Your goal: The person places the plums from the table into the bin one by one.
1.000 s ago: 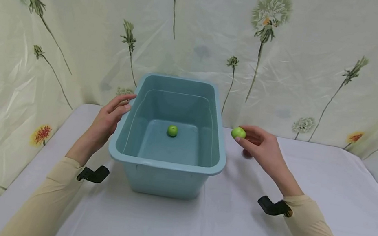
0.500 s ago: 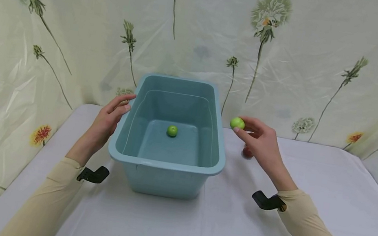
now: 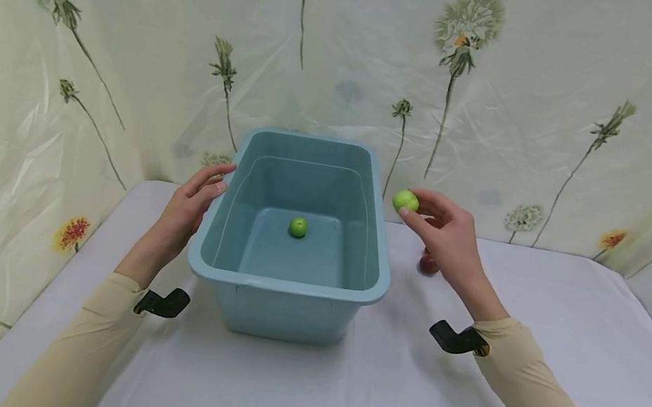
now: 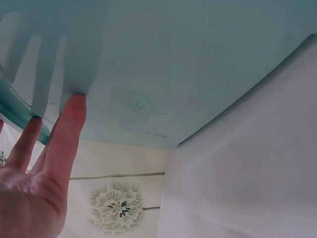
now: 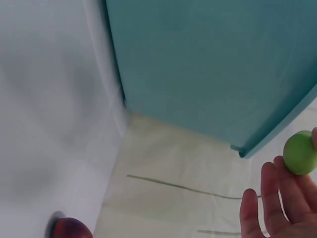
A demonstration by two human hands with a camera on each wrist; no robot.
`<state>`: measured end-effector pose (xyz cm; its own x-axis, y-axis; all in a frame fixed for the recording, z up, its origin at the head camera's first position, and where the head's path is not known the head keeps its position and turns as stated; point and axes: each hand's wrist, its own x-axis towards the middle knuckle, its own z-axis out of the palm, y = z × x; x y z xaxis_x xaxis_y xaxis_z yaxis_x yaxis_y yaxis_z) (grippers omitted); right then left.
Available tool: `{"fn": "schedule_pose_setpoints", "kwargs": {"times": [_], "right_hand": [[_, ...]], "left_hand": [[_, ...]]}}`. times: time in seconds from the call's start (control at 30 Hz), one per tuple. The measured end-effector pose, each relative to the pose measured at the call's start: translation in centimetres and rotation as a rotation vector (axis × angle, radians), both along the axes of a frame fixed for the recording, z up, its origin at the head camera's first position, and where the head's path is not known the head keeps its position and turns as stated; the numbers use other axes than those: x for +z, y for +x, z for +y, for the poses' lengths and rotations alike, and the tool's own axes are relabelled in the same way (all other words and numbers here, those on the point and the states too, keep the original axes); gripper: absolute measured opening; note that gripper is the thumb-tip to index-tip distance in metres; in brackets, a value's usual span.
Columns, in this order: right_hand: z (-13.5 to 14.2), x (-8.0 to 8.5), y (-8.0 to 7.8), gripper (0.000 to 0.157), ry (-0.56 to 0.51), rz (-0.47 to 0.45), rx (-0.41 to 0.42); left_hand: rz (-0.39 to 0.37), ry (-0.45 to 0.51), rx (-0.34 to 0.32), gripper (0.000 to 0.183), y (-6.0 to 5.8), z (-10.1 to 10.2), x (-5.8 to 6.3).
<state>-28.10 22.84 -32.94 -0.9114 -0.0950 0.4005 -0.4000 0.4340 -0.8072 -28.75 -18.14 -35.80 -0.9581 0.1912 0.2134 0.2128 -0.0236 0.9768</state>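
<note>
A blue-green plastic tub [image 3: 286, 285] stands on the white-covered table, with a small green apple [image 3: 298, 227] on its floor. To its right, my right hand [image 3: 444, 240] pinches another small green apple [image 3: 406, 202] between thumb and fingertips, raised just beside the right rim. My left hand [image 3: 187, 210] is at the tub's left side, its fingers extended along the rim. In the left wrist view, fingertips [image 4: 75, 106] are right at the tub's outer wall. Behind my right hand lies a dark red round fruit [image 3: 429, 264], partly hidden; it also shows in the right wrist view [image 5: 72, 228].
The white cloth [image 3: 295, 398] covers the table around the tub. A pale floral sheet [image 3: 351, 44] hangs behind the table and down the left side. Each wrist wears a black camera mount, such as the right mount [image 3: 458, 338].
My right hand has lifted the green apple upward and slightly left, toward the tub's rim, showing more of the red fruit behind. My left hand and the tub stay in place.
</note>
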Motion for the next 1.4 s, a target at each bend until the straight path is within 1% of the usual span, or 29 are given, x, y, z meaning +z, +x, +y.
{"fn": "schedule_pose_setpoints", "kwargs": {"times": [0.13,0.37,0.5,0.77,0.9,1.0,1.13,1.23,1.4], "right_hand": [[-0.8,0.8,0.3,0.04,-0.005,0.017,0.015],[-2.9,3.5,1.9,0.036,0.006,0.054,0.044],[-3.5,4.3,2.3,0.036,0.017,0.065,0.056],[-4.4,4.9,2.2,0.034,0.025,0.103,0.075],[-4.7,5.1,1.9,0.034,0.03,0.123,0.096],[-4.7,4.7,0.9,0.035,0.027,0.135,0.116],[-4.5,3.8,-0.6,0.036,0.018,0.129,0.14],[-4.8,3.7,-1.0,0.036,0.026,0.124,0.159],[-5.4,3.8,-1.0,0.037,0.051,0.128,0.17]], "left_hand": [[0.001,0.003,0.002,0.045,0.1,0.0,0.0],[-0.003,0.002,-0.002,0.046,0.1,0.1,0.0],[-0.006,-0.003,0.0,0.046,0.1,0.0,0.0],[-0.009,-0.011,0.0,0.046,0.1,0.1,-0.1],[-0.009,-0.01,0.002,0.045,0.1,0.1,-0.1],[-0.011,-0.009,0.004,0.046,0.1,0.1,0.0],[-0.008,-0.016,0.005,0.046,0.1,0.0,0.0],[-0.005,-0.019,0.005,0.046,0.1,-0.1,0.1],[-0.005,-0.021,-0.002,0.045,0.0,-0.1,0.2]]}}
